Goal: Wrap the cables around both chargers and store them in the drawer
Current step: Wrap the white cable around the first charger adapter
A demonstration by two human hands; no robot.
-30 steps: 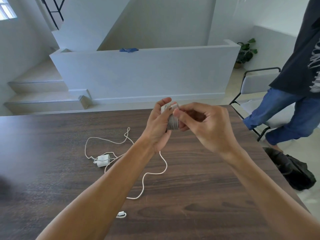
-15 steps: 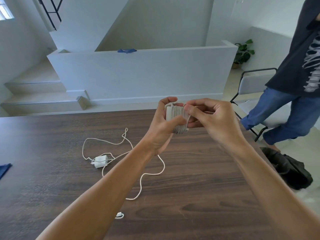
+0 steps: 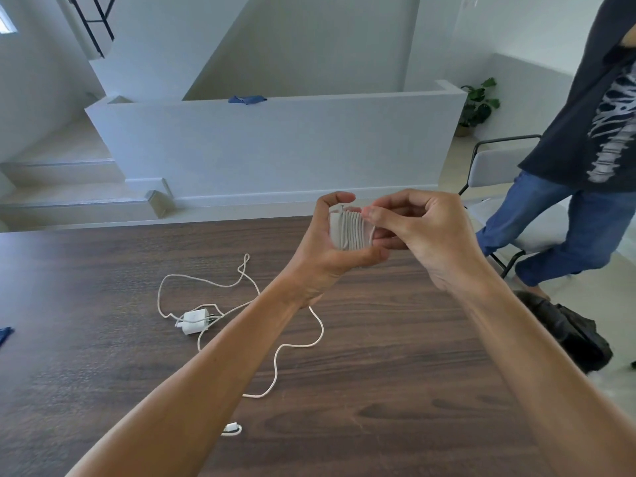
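Note:
My left hand (image 3: 325, 249) grips a white charger (image 3: 347, 230) held up over the far side of the table, its body covered by tight turns of white cable. My right hand (image 3: 418, 232) pinches the cable end at the charger's upper right edge. A second white charger (image 3: 194, 321) lies on the dark wooden table (image 3: 395, 373) to the left. Its loose cable (image 3: 292, 349) curls across the tabletop and passes under my left forearm. The cable's plug end (image 3: 232, 429) lies near my left elbow. No drawer is in view.
Another person in a dark shirt and jeans (image 3: 585, 173) stands at the right by a grey chair (image 3: 499, 166). A black bag (image 3: 571, 332) lies on the floor off the table's right edge. A blue cloth (image 3: 5, 333) shows at the left edge.
The wrapped charger has turned in my left hand so its cable turns face me. My right hand has shifted to pinch the cable at its top right.

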